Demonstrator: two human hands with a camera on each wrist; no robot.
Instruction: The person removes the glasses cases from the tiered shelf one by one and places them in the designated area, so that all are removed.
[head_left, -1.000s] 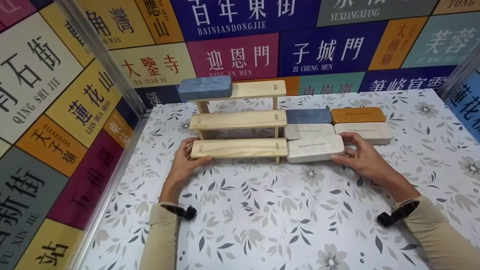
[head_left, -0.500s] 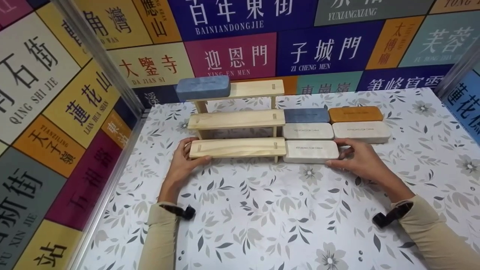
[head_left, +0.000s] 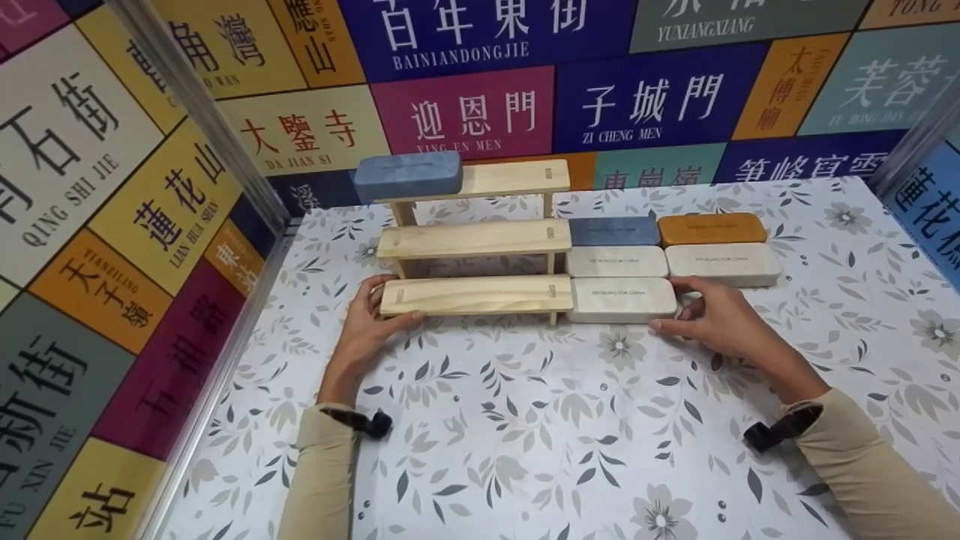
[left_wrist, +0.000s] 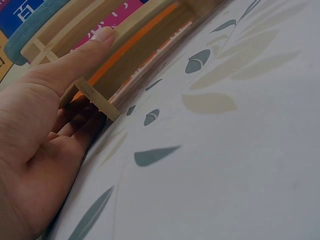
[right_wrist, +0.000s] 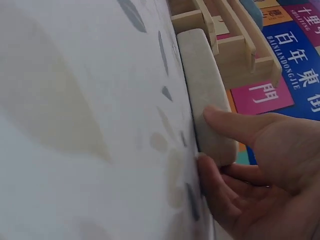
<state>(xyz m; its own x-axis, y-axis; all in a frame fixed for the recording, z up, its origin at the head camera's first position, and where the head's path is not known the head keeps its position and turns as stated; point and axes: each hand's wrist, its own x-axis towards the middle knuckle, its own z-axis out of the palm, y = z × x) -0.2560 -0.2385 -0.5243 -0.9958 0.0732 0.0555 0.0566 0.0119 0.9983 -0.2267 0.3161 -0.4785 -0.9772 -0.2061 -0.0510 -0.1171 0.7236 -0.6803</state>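
Observation:
A three-tier stepped wooden rack stands on the table. My left hand holds the left end of its lowest tier, thumb along the front edge; in the left wrist view the fingers reach behind the leg. My right hand holds the right end of a white oblong glasses case, with the thumb on its front side and the other fingers round its end. This case lies flat, its left end right against the rack's lowest tier. A blue glasses case sits on the left of the top tier.
Behind the held case lie two more white cases, one left and one right. Farther back are a blue case and an orange case. A floral cloth covers the table; sign-printed panels rise behind and at the left.
My right hand has moved the white glasses case slightly left and straightened it, from slanted to in line with the rack. The left hand stays on the rack.

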